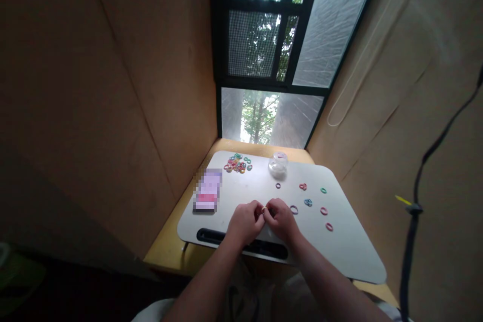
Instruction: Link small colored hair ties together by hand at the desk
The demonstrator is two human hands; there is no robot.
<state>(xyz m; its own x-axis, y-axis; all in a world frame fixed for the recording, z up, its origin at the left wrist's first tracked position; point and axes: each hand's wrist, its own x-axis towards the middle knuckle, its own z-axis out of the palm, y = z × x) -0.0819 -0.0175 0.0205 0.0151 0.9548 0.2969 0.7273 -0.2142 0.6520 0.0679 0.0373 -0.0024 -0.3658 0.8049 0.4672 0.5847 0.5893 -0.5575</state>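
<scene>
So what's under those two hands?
White tabletop shows around the left hand and right hand, which pinch a small ring between them; whatever lies directly beneath the hands is covered.

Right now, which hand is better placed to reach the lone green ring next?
Probably the right hand: it is nearer the green ring, with the left hand farther away. Both hold a small pale ring, so the right may have to let go first.

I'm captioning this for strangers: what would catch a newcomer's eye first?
Probably the bright window at top centre, between dim walls. Next, the left hand and right hand meeting over the white table, a small pale ring at their fingertips, then the colourful heap of rings at the table's far-left corner.
</scene>
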